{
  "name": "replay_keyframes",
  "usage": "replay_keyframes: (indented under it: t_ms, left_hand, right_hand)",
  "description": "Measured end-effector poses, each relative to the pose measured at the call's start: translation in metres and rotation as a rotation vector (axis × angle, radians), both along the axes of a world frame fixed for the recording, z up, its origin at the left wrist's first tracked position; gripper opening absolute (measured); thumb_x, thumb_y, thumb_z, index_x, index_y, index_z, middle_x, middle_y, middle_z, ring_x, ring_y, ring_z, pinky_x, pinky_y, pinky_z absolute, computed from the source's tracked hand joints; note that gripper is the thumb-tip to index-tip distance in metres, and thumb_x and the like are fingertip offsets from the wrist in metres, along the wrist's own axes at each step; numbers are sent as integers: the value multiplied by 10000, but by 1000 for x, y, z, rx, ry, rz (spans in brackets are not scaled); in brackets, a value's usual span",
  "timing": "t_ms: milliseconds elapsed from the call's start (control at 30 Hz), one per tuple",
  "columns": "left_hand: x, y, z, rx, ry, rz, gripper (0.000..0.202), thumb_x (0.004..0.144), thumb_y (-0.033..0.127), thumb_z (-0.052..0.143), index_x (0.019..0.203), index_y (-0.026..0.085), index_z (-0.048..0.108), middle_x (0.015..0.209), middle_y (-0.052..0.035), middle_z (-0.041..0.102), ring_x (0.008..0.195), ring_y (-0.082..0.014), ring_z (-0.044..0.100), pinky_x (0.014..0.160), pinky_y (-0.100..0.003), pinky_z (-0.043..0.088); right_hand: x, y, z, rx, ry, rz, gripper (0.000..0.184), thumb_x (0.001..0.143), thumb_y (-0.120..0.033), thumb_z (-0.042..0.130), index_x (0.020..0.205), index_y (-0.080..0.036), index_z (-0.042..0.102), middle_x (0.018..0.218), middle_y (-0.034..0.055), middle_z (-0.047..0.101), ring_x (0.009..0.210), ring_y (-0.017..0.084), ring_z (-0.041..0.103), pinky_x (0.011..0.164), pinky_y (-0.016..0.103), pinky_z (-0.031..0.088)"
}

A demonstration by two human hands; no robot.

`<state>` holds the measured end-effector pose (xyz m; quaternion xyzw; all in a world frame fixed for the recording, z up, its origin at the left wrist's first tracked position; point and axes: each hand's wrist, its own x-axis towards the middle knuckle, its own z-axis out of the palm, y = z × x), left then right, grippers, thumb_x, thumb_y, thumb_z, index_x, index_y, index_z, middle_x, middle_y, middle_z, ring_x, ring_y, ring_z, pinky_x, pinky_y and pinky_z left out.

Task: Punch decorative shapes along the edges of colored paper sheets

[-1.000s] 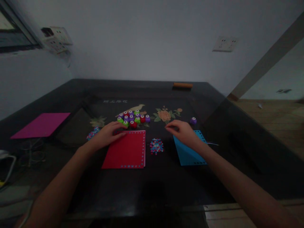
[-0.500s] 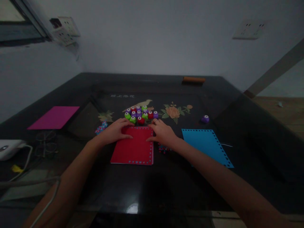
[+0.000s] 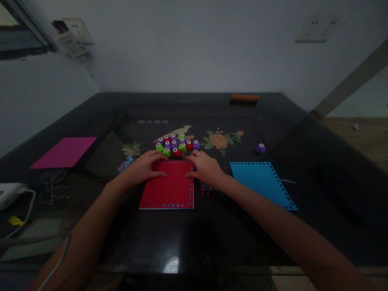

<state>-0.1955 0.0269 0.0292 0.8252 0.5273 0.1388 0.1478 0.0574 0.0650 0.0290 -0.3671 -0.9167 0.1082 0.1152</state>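
Now the right hand (image 3: 207, 167) has joined the left hand (image 3: 144, 166), both unclenched, on red card (image 3: 170, 190).

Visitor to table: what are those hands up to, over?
Left hand, right hand: both on far end of red card. Card lying flat. Nearby: bead pile partly hidden by right hand; eyed toys just beyond card.

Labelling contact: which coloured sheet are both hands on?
Red sheet: left hand and right hand rest on it; neither touches blue sheet or magenta sheet.
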Motion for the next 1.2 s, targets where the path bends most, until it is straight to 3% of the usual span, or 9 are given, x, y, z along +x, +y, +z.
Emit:
replay_keyframes:
  t_ms: [233, 500, 667, 833, 933, 1067, 1200]
  left_hand:
    - [3, -1, 4, 11, -22, 14, 347, 780, 444, 644, 1033, 211, 592, 1099, -71, 604, 1064, -253, 547, 942, -406, 427]
    - [4, -1, 6, 42, -66, 34, 258, 809, 413, 598, 949, 196, 606, 1037, -69, 631, 1013, -247, 567, 922, -404, 440]
    - [4, -1, 9, -63, -155, 100, 211, 834, 369, 538, 933, 197, 612, 957, -48, 678, 881, -208, 629, 813, -336, 491]
    - [8, -4, 18, -70, -263, 175, 230, 794, 394, 563, 861, 186, 638, 902, -47, 696, 857, -212, 639, 809, -333, 495]
    - [8, -5, 24, -46, -292, 239, 250, 770, 424, 592, 836, 190, 650, 870, -39, 695, 835, -210, 632, 800, -337, 492]
    - [6, -6, 28, -37, -348, 362, 294, 734, 465, 630, 830, 188, 650, 825, -30, 675, 782, -199, 619, 703, -298, 491]
    - [8, -8, 29, -95, -518, 479, 319, 694, 478, 672, 817, 187, 624, 761, -13, 645, 673, -170, 599, 569, -249, 473]
  right_hand:
    - [0, 1, 0, -4, 11, 16, 473, 719, -412, 739, 1112, -172, 631, 1122, 107, 577, 1042, 277, 528, 761, 382, 507]
    - [1, 0, 2, -20, 25, 3, 461, 726, -389, 738, 1108, -177, 594, 1144, 92, 573, 1061, 259, 527, 780, 363, 490]
    - [0, -1, 1, -47, 82, 6, 435, 696, -325, 763, 1051, -182, 557, 1125, 83, 564, 1052, 247, 525, 770, 346, 466]
    - [-1, 0, -1, -89, 174, 33, 367, 695, -237, 740, 999, -188, 541, 1059, 72, 587, 1005, 231, 526, 798, 335, 429]
    - [-1, 1, -1, -226, 317, -10, 341, 702, -220, 715, 991, -190, 535, 1006, 57, 623, 941, 216, 568, 766, 324, 440]
    - [-3, 2, 0, -653, 599, -67, 340, 715, -219, 695, 1003, -169, 522, 928, 55, 673, 822, 186, 638, 690, 302, 496]
    - [-1, 1, 2, -1013, 728, -62, 181, 725, -228, 685, 873, -159, 606, 838, 66, 702, 771, 197, 667, 705, 338, 531]
